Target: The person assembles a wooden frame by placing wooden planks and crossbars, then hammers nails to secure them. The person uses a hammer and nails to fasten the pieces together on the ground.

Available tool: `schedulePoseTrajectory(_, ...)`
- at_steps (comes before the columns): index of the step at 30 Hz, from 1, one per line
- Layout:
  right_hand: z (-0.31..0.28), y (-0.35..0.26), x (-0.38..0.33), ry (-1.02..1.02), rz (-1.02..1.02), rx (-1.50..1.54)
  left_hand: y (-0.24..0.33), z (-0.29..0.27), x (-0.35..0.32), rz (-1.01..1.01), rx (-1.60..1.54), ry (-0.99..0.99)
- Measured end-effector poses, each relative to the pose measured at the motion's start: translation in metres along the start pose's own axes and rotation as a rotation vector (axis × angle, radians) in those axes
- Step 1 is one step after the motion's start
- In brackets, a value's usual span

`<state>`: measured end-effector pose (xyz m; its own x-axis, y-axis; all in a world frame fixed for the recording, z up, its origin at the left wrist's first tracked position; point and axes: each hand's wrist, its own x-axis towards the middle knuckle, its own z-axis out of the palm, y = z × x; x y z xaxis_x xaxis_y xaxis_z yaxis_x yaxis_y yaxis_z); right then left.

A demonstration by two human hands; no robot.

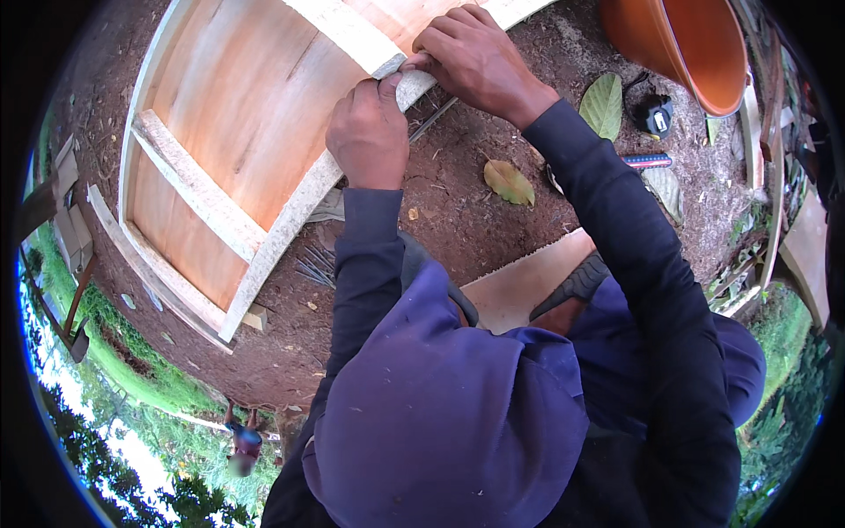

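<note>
A wooden frame panel [246, 132], plywood backed with pale battens, lies on the bare dirt ground [449, 202] in the upper left of the head view. Both hands meet at its near corner, where two pale battens join. The left hand [368, 132] is clenched around the edge batten [290, 220], knuckles up, thumb pressed on the batten's top just below the corner. The right hand [475, 57] comes in from above and to the right, its fingers [422, 60] curled down and pinched together at the same corner, tips touching the wood right beside the left thumb. Something small may be pinched between those fingertips, but the view is too coarse there to tell what. So the corner of the frame sits directly under and between the two sets of fingers, with the rest of the panel stretching away to the left and down.

Just beneath the hands a thin metal rod [433, 120] lies on the dirt, partly hidden by the batten. A bundle of nails [315, 264] lies near the frame's lower edge. Further right are two fallen leaves [509, 182], a tape measure [654, 114], a striped pencil [647, 161] and an orange basin [695, 44]. A plywood offcut [519, 286] lies by the person's knees.
</note>
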<state>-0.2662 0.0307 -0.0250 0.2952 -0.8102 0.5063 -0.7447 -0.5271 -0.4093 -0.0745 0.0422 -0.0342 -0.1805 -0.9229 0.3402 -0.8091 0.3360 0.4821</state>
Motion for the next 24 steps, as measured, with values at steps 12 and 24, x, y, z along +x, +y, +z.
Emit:
schedulePoseTrajectory(12,0.003,-0.001,0.001,-0.059,0.023,-0.057,-0.001,0.001,0.005,-0.087,-0.019,0.011)
schedulePoseTrajectory(24,0.004,0.003,-0.004,-0.095,0.028,0.004,-0.004,0.002,0.000,-0.028,0.003,0.061)
